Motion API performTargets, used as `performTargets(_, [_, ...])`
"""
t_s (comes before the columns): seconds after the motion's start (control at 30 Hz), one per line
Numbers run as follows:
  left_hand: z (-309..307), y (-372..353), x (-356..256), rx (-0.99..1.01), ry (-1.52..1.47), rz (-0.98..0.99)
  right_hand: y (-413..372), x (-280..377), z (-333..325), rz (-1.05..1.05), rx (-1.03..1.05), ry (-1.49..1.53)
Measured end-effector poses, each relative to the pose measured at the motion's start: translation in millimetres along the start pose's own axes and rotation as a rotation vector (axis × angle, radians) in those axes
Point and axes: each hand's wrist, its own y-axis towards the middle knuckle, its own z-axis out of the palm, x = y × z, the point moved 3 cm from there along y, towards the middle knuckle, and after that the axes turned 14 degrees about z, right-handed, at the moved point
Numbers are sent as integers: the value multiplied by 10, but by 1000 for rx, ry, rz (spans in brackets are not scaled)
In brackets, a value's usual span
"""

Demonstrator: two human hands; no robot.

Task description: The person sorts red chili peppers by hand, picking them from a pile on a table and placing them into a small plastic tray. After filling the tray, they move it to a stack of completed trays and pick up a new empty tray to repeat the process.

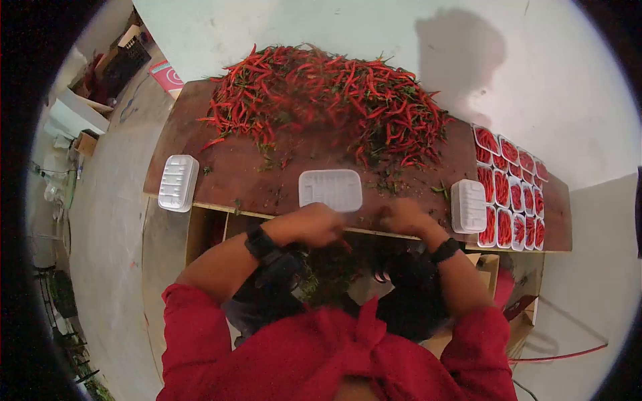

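Note:
My left hand (319,224) is curled closed at the table's front edge, just below a white plastic tray (330,190). A small reddish bit shows under its fingers, too blurred to name. To the right, my right hand (405,217) is also closed, fingers bent together over the edge; what they hold, if anything, cannot be made out. The tray between and above the hands seems to have nothing in it. Behind it a big heap of red chili peppers (394,100), with green stems, covers the back of the brown table (180,137).
Stacks of white trays stand at the table's left (178,182) and right (468,206). Further right are rows of trays filled with red chilies (503,226). A loose green chili (440,191) and stem scraps lie on the table. Dark greenery is below, between the knees.

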Motion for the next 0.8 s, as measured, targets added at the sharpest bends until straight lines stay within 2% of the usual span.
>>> performTargets(0.07, [-70,-3,3,-7,-9,-12,218,-248,-169,67,-379,254])
performTargets(0.1, [-94,-8,14,-14,-17,-25,295,-317,-209,65,-378,255])
performTargets(0.17, [-84,-14,65,-29,-28,-43,366,-379,-363,47,-616,300])
performTargets(0.3, [-64,2,92,6,-59,-76,576,-426,-342,105,-620,171])
performTargets(0.37, [-45,-16,117,-13,-58,-61,633,-332,-296,39,-396,-63])
performTargets(0.4, [-44,-18,132,-35,-57,-44,607,-325,-292,39,-393,-62])
performTargets(0.47, [-56,-15,151,-15,-45,-54,390,-89,-338,-235,-91,40])
performTargets(0.5, [-48,-13,160,5,-34,-62,378,-22,-381,-235,-87,42])
performTargets(0.57, [-26,-5,168,-40,-10,-41,423,-25,-533,40,-328,225])
performTargets(0.6, [-24,-4,170,-86,22,-19,475,-43,-540,41,-326,229])
performTargets(0.67, [15,-15,200,-96,8,-18,544,-84,-638,41,-627,317])
performTargets(0.73, [11,-23,186,-104,-5,-20,636,-69,-657,67,-632,270])
performTargets(0.8, [-25,-29,143,-26,-14,-78,686,-10,-677,87,-644,222])
